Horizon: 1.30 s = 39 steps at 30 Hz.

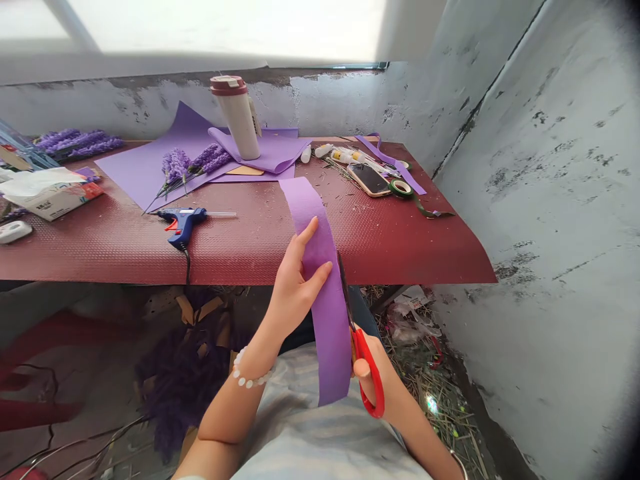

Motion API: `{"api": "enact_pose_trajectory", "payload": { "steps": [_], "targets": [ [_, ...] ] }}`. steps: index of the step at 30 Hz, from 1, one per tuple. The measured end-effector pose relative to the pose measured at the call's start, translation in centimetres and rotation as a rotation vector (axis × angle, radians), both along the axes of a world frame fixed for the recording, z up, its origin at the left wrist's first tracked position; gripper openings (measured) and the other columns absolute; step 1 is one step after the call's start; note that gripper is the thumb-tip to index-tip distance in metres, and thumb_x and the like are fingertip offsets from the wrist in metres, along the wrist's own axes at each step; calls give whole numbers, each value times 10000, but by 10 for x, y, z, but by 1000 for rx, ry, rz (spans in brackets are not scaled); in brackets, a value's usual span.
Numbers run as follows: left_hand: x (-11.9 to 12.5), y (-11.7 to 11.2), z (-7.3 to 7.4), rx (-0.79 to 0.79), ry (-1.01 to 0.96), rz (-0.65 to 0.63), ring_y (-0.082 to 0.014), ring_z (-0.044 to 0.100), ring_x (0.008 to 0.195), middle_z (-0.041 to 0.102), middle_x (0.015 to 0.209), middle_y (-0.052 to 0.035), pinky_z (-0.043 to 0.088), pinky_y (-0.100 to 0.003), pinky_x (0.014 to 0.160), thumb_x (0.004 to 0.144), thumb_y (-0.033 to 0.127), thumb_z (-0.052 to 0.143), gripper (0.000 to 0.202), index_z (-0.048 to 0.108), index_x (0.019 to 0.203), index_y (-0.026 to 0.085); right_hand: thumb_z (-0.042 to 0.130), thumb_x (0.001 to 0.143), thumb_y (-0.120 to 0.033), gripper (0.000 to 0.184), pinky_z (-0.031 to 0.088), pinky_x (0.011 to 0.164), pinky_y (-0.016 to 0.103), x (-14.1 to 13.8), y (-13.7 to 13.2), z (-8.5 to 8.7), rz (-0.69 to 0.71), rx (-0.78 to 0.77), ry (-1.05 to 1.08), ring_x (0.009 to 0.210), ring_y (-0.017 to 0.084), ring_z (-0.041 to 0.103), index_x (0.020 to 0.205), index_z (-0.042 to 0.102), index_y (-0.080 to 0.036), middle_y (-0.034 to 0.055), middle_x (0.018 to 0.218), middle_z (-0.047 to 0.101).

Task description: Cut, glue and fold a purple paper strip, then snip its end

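Both forearms bare. Left hand (295, 290): bare; wrist carries a bracelet (245, 383) of rounded, white, somewhat translucent beads in a single strand. Right hand (374, 370): bare; a thin, pale band (459, 464) circles the forearm, material indeterminable. Torso: loose top (320, 443), broad pale blue-grey and cream stripes, softly creased. Legwear (367, 313): dark blue, mostly hidden.

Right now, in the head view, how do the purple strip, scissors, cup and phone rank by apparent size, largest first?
1. Purple strip
2. Scissors and cup: too close to rank; the scissors are nearer the camera.
3. Phone
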State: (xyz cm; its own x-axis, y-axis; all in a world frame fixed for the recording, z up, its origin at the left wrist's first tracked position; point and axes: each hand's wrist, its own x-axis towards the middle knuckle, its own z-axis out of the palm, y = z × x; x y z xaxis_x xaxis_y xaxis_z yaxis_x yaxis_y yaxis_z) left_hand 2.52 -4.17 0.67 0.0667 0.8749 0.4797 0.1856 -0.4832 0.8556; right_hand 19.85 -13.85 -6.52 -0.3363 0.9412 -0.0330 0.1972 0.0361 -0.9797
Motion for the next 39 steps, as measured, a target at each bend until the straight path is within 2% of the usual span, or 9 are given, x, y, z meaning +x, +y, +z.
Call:
{"api": "enact_pose_trajectory", "payload": {
  "steps": [4,10,19,24,27,32,39],
  "targets": [
    [1,0,0,-7,8,3,-270,390,1568,475,1657,-29,140,-498,1358,928,175,666,699,454,1576,326,397,701,-1007,803,202,518,269,1,-2,8,12,-73,130,599,103,206,807,470,-215,-71,662,355],
    [4,-2,-1,-12,17,7,-270,401,1562,476,1657,-27,154,-493,1356,936,178,655,694,447,1580,330,420,742,-982,781,191,517,266,-1,-2,13,-4,-101,175,604,103,208,796,488,-207,-65,672,359],
    [4,-4,0,-19,5,10,-272,399,1562,480,1655,-31,148,-503,1355,930,179,666,692,458,1573,326,423,762,-981,755,191,482,255,-2,-7,10,-36,-173,143,538,87,210,790,452,-227,-86,621,325],
    [5,-5,-1,-21,-9,13,-271,405,1559,484,1652,-31,148,-496,1356,933,190,671,686,462,1572,327,353,805,-974,755,234,499,263,-3,-6,9,-51,-87,60,551,100,271,763,448,-226,-67,631,375],
    [4,-6,1,-22,7,18,-269,393,1566,476,1658,-34,145,-492,1356,937,200,667,685,453,1577,320,346,822,-965,737,233,487,262,-4,-6,9,-63,-92,34,533,99,278,737,414,-236,-71,605,355],
    [4,-5,1,-27,22,17,-266,370,1578,457,1671,-33,145,-484,1356,946,216,660,687,435,1587,315,366,757,-1008,760,227,441,246,-6,-4,12,-104,-180,36,504,92,233,691,371,-251,-75,565,312],
    [4,-6,0,-38,-12,-6,-261,378,1574,460,1669,-26,152,-479,1357,940,207,680,686,452,1576,322,398,744,-1012,772,264,422,245,-10,-2,18,-214,-153,21,508,96,250,630,342,-251,-60,548,322]
  ]
}}
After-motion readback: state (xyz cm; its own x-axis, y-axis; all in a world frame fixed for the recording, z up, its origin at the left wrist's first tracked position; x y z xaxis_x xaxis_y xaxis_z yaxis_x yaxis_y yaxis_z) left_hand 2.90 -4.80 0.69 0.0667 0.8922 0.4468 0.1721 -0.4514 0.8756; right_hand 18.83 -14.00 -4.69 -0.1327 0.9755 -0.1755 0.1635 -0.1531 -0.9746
